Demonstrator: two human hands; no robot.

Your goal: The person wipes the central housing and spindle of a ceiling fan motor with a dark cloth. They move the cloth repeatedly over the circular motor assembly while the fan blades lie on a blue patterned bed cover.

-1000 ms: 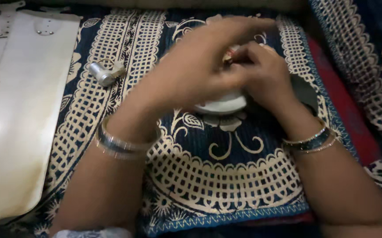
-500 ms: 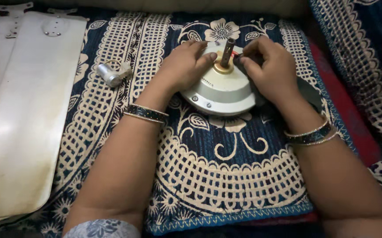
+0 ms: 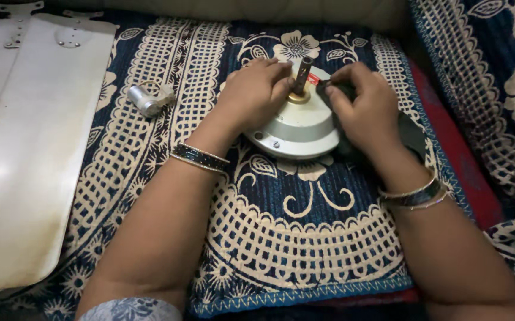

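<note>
This looks like a home, not a workshop: the work lies on a blue and cream patterned bedspread (image 3: 150, 59) over a red mattress edge (image 3: 465, 172), with white fan blades (image 3: 26, 154) laid alongside.

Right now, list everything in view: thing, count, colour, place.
motor: 1, white round housing, centre of cloth, under both hands
shaft: 1, dark, upright from brass collar on motor
capacitor: 1, silver cylinder, left of motor
blades: 2, cream, far left
cloth: 1, navy and cream pattern, under everything
dark part: 1, under right hand
bangles: both wrists
left hand: on motor top
right hand: pinching something dark beside shaft
</note>
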